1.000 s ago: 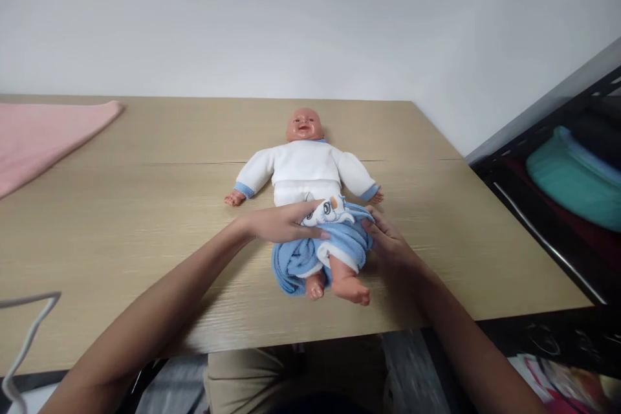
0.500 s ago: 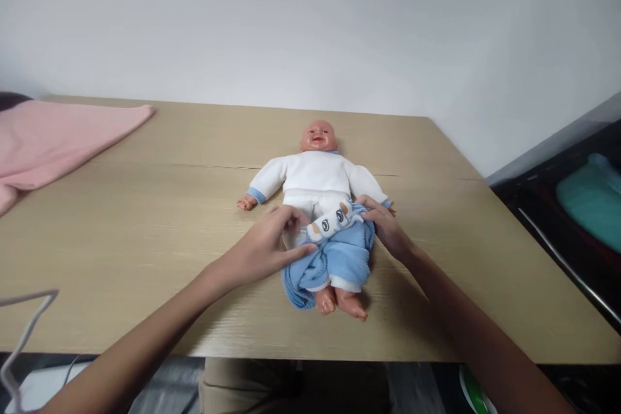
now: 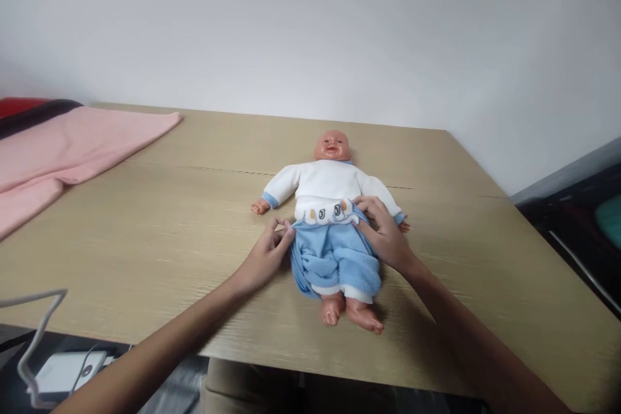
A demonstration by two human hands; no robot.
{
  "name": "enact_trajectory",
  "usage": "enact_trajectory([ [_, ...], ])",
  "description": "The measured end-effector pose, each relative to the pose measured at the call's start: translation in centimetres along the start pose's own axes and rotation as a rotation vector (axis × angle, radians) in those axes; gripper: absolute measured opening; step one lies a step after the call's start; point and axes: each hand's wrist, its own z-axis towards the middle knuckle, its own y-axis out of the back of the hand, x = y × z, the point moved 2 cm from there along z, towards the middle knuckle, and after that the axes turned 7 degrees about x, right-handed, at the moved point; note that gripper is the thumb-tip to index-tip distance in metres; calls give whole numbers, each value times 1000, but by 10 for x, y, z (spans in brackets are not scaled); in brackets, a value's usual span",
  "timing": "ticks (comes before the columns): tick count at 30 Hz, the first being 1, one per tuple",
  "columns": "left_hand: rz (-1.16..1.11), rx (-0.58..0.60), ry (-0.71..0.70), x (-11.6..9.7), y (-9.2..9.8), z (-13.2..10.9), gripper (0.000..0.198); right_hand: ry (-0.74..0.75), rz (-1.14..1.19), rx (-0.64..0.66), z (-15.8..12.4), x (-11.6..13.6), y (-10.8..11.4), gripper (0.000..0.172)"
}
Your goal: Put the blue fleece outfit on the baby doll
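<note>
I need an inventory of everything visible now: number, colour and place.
table: 1, light brown, centre
baby doll: 1, pinkish, on table
sweater: 1, white-blue, on doll
animal-face trousers: 1, blue-white, doll's legs
cloth: 1, pink, table's left
unclear item: 1, red-black, far left
cable: 1, white, lower left
device: 1, white, lower left
wall: 1, pale grey, background
frame: 1, black, right edge
unclear thing: 1, teal, right edge
lap: 1, tan-clothed, bottom
left hand: 1, bare, trousers' left side
right hand: 1, bare, trousers' right side

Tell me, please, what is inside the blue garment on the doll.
Two feet of the doll show below the white cuffs of the blue garment; the doll's legs, presumably inside, are covered.
</note>
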Motion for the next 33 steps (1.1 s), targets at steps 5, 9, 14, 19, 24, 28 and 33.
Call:
enact_trajectory([
  [5, 169, 74, -82, -4, 0, 9, 40, -186, 263, -35, 8, -24, -3, 27],
  [9, 573, -14, -314, -16, 2, 18, 28, -176, 287, -68, 13, -32, -3, 30],
  [14, 502, -121, -411, -14, 10, 44, 28, -169, 254, -161, 22, -35, -9, 36],
  [19, 150, -139, -260, -11, 22, 87, 49, -184, 321, -176, 37, -44, -20, 46],
  [24, 19, -30, -198, -13, 24, 105, 53, -235, 369, -184, 38, -45, -10, 52],
  [28, 121, -17, -87, -14, 35, 89, 39, -320, 370, -11, 22, -47, 6, 53],
  [33, 80, 33, 39, -12, 42, 77, 38, -395, 420, 102, 8, -54, 18, 47],
])
